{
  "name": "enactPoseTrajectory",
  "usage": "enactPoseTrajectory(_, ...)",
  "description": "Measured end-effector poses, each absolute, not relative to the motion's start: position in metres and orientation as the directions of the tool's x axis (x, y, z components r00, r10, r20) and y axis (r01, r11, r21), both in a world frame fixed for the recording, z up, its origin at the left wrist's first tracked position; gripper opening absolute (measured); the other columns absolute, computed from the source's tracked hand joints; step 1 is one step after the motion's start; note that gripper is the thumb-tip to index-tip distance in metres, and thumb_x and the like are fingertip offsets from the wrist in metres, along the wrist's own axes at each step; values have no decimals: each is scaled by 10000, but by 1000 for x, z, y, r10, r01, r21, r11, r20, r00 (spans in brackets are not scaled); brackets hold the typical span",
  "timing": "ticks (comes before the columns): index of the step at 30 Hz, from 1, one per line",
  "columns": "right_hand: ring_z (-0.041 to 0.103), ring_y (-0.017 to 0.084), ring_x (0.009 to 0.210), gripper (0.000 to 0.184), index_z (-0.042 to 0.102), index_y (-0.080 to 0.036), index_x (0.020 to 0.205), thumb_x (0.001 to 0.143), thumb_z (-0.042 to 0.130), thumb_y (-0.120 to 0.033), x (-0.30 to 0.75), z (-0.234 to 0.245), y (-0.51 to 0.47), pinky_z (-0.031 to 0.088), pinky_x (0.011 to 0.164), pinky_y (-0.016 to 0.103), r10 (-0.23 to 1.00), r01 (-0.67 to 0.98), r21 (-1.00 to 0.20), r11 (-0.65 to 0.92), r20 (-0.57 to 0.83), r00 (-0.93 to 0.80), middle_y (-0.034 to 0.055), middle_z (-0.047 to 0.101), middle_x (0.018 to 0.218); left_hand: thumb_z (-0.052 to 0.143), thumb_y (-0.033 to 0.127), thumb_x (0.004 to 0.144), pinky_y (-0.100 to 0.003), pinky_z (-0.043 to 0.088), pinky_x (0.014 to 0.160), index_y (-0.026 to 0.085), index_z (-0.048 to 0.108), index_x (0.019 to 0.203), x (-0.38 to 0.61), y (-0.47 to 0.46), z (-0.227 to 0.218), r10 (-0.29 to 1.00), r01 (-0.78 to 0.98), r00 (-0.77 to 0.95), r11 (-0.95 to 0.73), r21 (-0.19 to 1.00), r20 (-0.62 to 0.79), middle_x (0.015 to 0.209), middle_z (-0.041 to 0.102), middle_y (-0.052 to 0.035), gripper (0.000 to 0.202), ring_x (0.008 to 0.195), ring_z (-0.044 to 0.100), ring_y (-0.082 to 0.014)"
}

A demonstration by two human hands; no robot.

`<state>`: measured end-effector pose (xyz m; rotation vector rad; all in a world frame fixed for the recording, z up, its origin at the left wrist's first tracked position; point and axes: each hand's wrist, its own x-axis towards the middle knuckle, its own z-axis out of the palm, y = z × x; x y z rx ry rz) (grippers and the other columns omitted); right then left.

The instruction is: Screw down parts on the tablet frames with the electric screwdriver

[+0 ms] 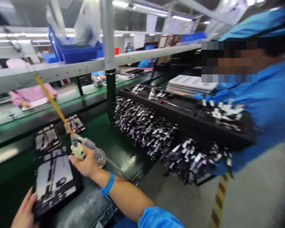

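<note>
My right hand [85, 163] is closed around a beige handheld tool [78, 149] that hangs from a yellow coiled cable [52, 103]. The tool's tip sits at the right edge of a black tray with a device panel [54, 180] on the green bench. My left hand [26, 212] rests at the tray's lower left corner, fingers curled against its edge. A blue wrist strap [108, 183] circles my right wrist. A small round metal dish [100, 157] lies just right of the tool.
Two more trays with panels [47, 137] lie further up the belt. A long black rack of small parts [156, 129] runs to the right. A co-worker in blue [263, 104] leans over it. A grey post [109, 57] and shelf with a blue bin [73, 52] stand above.
</note>
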<state>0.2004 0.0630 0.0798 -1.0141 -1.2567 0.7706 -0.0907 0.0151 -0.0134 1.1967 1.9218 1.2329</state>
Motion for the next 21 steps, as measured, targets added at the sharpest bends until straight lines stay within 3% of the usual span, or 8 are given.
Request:
enactPoseTrajectory(3,648,168,701,275,715,-201,910,798,741,-451,203,77,69,545,693,268,885,56,-908,415,417,208,11,730,794,654,425,892,-414,547,1079,282,627,1410,-54,-3,-19,865,72,-457,271,960,-210,1294,734,-44,538,1149,718,-217)
enactPoseTrajectory(4,645,170,698,273,709,-198,900,809,742,-454,203,75,72,543,688,273,885,69,-909,411,416,207,14,722,785,637,429,920,-426,498,1136,245,599,1442,-47,-5,-16,876,69,-425,284,956,-229,1361,697,-75,555,1235,677,-229)
enactPoseTrajectory(6,653,179,717,282,700,-198,907,822,745,-463,203,69,79,554,723,292,878,91,-906,414,424,223,22,725,807,633,429,939,-463,412,1208,216,582,1461,-43,-5,-7,920,224,-343,278,934,-192,1409,662,-101,566,1333,609,-262)
enactPoseTrajectory(8,664,188,739,288,699,-204,922,830,749,-472,201,63,83,564,758,310,874,104,-902,419,432,222,29,731,828,634,450,940,-512,407,1207,202,607,1432,-50,-6,4,964,496,-263,169,852,-37,1394,657,-123,551,1348,586,-303)
enactPoseTrajectory(11,673,194,742,294,701,-211,938,835,750,-482,200,55,85,572,754,316,876,119,-900,419,435,209,32,733,834,624,454,952,-541,459,1153,208,653,1352,-62,-9,22,963,793,-38,-134,595,268,1402,616,-140,470,1342,562,-328)
enactPoseTrajectory(13,668,188,722,293,698,-212,941,840,749,-482,200,52,84,572,733,309,878,129,-899,418,436,195,26,726,817,604,383,973,-491,509,1094,221,663,1310,-65,-7,37,926,827,222,-345,444,306,1364,628,-130,378,1281,591,-299)
enactPoseTrajectory(16,652,175,687,284,695,-211,950,852,744,-473,199,50,82,566,703,297,883,133,-898,419,437,173,16,717,795,602,227,949,-418,552,987,228,659,1281,-57,5,63,821,770,564,-561,304,88,1229,689,-102,337,1118,656,-258)
enactPoseTrajectory(21,657,176,702,273,696,-209,947,858,743,-462,198,51,81,566,708,300,879,126,-891,435,451,152,18,717,802,642,130,859,-389,560,855,201,691,1144,-35,29,93,698,728,685,-665,165,-208,1041,710,-85,297,947,691,-264)
